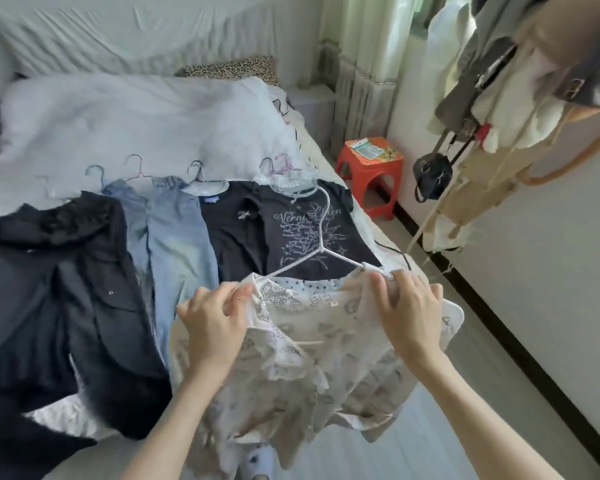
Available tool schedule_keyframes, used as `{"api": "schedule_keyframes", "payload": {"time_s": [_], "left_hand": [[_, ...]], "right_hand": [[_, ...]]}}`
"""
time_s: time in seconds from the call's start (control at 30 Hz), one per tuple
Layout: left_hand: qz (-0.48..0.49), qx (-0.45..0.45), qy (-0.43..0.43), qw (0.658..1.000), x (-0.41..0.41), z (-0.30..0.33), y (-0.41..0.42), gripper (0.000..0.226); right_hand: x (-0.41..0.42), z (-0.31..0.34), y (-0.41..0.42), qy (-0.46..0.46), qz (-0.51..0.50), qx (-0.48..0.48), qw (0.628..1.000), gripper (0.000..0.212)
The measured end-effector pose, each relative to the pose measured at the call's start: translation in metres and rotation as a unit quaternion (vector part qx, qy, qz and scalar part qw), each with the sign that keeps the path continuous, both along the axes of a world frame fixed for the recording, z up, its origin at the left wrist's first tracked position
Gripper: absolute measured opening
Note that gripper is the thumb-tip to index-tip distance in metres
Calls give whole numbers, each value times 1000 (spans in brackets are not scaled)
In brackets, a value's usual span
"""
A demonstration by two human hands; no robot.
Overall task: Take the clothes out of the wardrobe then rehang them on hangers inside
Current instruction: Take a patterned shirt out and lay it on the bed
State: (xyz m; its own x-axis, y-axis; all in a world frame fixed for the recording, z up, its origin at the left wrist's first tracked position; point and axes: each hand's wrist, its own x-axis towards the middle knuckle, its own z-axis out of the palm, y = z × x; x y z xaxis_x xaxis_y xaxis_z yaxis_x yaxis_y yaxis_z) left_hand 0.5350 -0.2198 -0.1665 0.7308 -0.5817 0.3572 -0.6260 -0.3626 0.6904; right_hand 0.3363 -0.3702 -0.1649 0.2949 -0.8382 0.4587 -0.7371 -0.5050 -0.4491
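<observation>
A beige patterned shirt [326, 344] hangs over the near edge of the bed, with a white hanger [321, 233] partly inside its collar. My left hand [215, 327] pinches the shirt's left shoulder. My right hand [409, 313] grips the right shoulder where the hanger's arm goes under the cloth. The hanger's hook lies over a black printed T-shirt [305, 226]. Beside it on the bed lie another black top [236, 233], two pairs of light blue jeans [174, 244] and a black jacket [66, 299], each on a hanger.
The bed [125, 123] has a white duvet and a leopard pillow [232, 69]. A red plastic stool [369, 168] stands on the floor right of the bed. Coats and a black bag [432, 174] hang on a rack at the right.
</observation>
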Motion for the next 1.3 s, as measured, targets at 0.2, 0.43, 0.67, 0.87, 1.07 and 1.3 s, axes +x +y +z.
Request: {"api": "schedule_keyframes", "payload": {"time_s": [0.2,0.43,0.67,0.87,1.07,1.3], "left_hand": [[-17,-54,-18,998,67,28,-61,52],[-57,-118,1,991,142,70,-153,50],[-83,-119,4,989,205,77,-252,47],[-89,-58,19,994,256,52,-352,34],[-87,55,40,994,309,-22,-448,28],[-100,159,85,979,364,-149,-513,24]], "right_hand": [[66,23,-59,-41,-36,-44,998,50],[143,76,-149,-93,-91,-91,987,45],[198,95,-240,-94,-81,-125,984,53],[243,70,-346,-44,-50,-76,995,58],[293,-4,-451,5,0,24,1000,43],[346,-133,-531,111,31,87,990,27]]}}
